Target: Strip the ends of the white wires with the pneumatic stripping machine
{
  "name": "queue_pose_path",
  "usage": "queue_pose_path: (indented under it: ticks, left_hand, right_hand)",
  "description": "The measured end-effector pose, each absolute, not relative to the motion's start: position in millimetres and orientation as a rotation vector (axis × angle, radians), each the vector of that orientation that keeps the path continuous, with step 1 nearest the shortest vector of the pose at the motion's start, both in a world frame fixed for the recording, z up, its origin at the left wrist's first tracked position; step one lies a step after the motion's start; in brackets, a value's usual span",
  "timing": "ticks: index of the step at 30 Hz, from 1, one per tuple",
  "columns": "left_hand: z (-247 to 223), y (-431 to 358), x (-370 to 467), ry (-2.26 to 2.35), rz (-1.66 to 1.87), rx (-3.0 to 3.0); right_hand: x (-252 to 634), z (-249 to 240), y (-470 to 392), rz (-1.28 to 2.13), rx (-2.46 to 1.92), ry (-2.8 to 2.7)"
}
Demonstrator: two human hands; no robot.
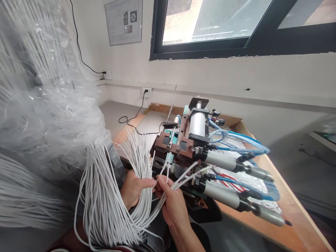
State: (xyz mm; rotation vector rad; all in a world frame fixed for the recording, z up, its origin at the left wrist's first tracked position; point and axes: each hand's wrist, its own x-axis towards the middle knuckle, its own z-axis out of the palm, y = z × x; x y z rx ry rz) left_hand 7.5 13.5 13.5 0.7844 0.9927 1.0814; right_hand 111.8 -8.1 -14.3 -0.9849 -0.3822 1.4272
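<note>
Here the left hand (134, 190) is curling loosely around a thick bundle of white wires (110, 206), thumb lying across the strands and fingers half closed behind them; the right hand (172, 204) is pinching a few wire ends between thumb and fingertips (159, 183), holding them pointed up toward the machine (183, 140); the two hands are nearly touching. The bundle is looping down from the left hand toward the lower edge of the view, and loose ends are fanning upward just in front of the machine's clamp; a big plastic-wrapped mass of wire (44, 105) is crowding the left side and hiding what lies behind it. The machine is sitting on a wooden tabletop (288, 210), with blue hoses (236, 140) and metal cylinders (236, 199) stretching out to its right; a black cable (131, 117) is running from a wall socket (147, 92) beneath a window (236, 21).
</note>
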Motion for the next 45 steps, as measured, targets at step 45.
queue_pose_path:
  ticks: [45]
  left_hand:
    - [28.6,33.5,9.5,0.960,1.283,0.889]
  right_hand:
    - [113.8,-34.7,-21.0,1.187,-1.145,-0.534]
